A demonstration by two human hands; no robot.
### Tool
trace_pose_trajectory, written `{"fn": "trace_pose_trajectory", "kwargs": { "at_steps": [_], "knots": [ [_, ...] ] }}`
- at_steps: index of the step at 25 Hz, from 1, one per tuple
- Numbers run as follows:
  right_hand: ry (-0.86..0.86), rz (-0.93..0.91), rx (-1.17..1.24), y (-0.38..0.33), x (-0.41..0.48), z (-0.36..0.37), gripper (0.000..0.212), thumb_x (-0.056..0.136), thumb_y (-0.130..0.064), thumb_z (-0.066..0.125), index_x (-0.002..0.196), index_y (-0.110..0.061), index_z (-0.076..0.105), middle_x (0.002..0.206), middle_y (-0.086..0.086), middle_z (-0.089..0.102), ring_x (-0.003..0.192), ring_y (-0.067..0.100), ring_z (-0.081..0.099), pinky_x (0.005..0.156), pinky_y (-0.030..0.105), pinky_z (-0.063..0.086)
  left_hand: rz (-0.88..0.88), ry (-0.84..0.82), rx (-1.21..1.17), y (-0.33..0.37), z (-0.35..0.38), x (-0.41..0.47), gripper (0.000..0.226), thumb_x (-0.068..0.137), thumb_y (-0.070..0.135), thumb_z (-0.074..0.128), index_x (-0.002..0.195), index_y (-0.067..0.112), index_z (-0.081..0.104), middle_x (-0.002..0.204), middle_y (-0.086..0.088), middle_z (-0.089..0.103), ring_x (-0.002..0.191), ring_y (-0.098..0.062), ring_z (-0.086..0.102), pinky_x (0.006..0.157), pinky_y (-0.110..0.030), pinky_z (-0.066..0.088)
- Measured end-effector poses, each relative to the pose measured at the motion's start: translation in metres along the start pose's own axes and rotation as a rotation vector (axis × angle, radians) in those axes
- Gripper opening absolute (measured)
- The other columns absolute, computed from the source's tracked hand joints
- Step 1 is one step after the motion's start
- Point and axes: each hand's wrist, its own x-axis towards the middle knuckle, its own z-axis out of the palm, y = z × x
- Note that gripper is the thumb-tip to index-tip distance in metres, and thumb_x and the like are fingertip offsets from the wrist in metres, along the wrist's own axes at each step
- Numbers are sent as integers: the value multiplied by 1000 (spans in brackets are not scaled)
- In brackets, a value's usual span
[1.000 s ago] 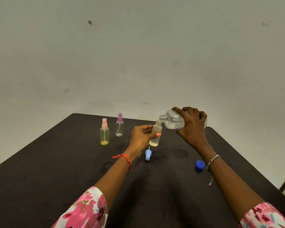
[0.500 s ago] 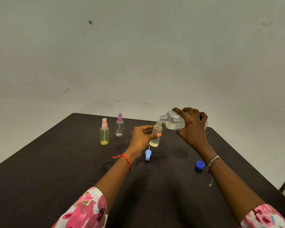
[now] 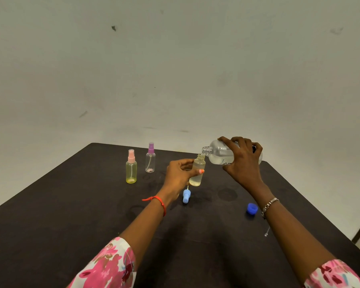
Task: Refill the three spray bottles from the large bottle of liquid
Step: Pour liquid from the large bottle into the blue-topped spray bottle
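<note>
My right hand (image 3: 244,163) grips the large clear bottle (image 3: 218,154), tipped on its side with its open neck just above the mouth of a small uncapped spray bottle (image 3: 197,173). My left hand (image 3: 180,175) holds that small bottle upright over the dark table (image 3: 71,204); pale liquid fills its lower part. Its blue spray head (image 3: 186,196) lies on the table just below it. A yellow spray bottle with a pink head (image 3: 131,167) and a clear one with a purple head (image 3: 150,158) stand capped at the back left.
The large bottle's blue cap (image 3: 252,208) lies on the table near my right wrist. A thin chain dangles from my bracelet (image 3: 269,204). The table's right edge runs close beside my right arm, and a pale wall stands behind the table.
Both hands hold nearly the same pose. The large bottle stays tipped over the small bottle's mouth.
</note>
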Motion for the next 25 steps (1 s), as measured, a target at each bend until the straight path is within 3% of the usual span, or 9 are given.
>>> {"fn": "trace_pose_trajectory", "kwargs": {
  "at_steps": [25],
  "knots": [
    [-68,27,40,4,-3,8,73,58,-13,77,125,-23,51,114,12,55,109,33,47,94,49,24,-29,4,-29,-5,3,0,44,71,7,75,114,8,62,112,-12,67,99,-19,63,94,-44,51]
  ]
}}
